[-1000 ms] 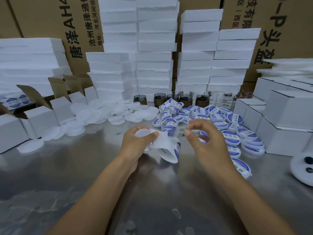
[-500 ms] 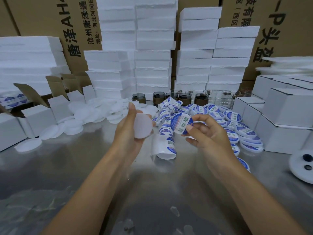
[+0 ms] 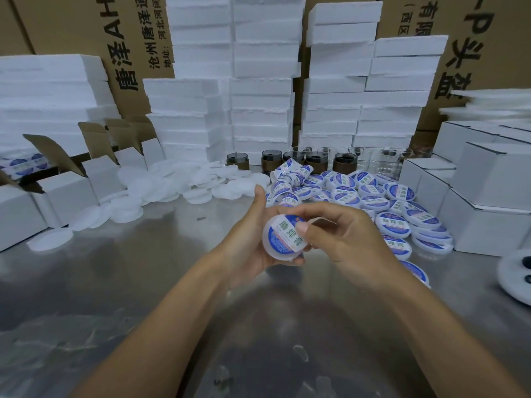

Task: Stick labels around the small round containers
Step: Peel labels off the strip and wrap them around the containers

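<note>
Where the round container (image 3: 275,246) was: raised above the steel table (image 3: 129,282), between my two hands, its flat face tilted toward me.
Left hand (image 3: 244,248): cupped round the container from below and the left, fingers curled under its rim, thumb standing free above.
Right hand (image 3: 347,239): closed on the container's upper right edge, thumb flat on the label, fingers curled behind.
Label (image 3: 288,237): blue and white with green characters, laid across the face. Whether its far end had reached the side wall, I could not tell.
Step in hand: by my judgement, pressing the label down on one container among many.
Next move: likely called for a thumb stroke outward to the label's ends while the left hand turned the container, so that no crease or lifted edge was left.
Labelled containers (image 3: 373,196): heaped on the table to the right, beyond my right hand.
Plain white discs (image 3: 161,185): spread at the left rear, unlabelled.
</note>
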{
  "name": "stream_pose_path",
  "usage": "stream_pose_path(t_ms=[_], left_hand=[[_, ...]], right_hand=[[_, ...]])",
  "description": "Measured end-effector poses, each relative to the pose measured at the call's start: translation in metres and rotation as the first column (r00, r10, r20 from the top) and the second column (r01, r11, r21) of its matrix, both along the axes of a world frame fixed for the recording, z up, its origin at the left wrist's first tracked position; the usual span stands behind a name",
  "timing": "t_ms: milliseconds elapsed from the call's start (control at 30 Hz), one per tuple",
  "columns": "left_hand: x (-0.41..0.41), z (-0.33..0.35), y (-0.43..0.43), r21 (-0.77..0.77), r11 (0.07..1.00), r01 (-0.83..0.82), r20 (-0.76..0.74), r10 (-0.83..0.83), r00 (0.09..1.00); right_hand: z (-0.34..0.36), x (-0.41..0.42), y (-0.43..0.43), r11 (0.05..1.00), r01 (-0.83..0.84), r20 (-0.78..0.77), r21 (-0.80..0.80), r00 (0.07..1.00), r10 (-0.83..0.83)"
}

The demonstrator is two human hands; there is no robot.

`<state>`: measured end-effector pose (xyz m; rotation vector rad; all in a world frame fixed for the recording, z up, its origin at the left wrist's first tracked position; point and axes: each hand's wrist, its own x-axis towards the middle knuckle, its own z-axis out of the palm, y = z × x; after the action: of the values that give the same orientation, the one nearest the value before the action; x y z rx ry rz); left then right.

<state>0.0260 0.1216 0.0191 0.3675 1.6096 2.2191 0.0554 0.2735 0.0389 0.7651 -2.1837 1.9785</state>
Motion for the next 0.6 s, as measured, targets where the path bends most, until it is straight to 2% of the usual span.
stream_pose_path(t_ms=[133, 267, 600], left_hand=[[0.0003, -0.0019, 0.0007, -0.038, 0.999, -0.021, 0.028, 0.022, 0.999], [0.0001, -0.0029, 0.0006, -0.021, 1.0, 0.006, 0.036, -0.005, 0.999], [-0.0026, -0.0066, 0.0015, -0.03, 0.999, -0.032, 0.043, 0.033, 0.999]], right_hand=[[-0.0012, 0.0012, 0.0002, 0.991, 0.019, -0.049, 0.13, 0.999, -0.013], [-0.0023, 0.0018, -0.0012, 0.978, 0.08, -0.102, 0.192, 0.993, -0.061], [-0.0028, 0.005, -0.0046, 0.992, 0.085, -0.064, 0.092, 0.995, -0.079]])
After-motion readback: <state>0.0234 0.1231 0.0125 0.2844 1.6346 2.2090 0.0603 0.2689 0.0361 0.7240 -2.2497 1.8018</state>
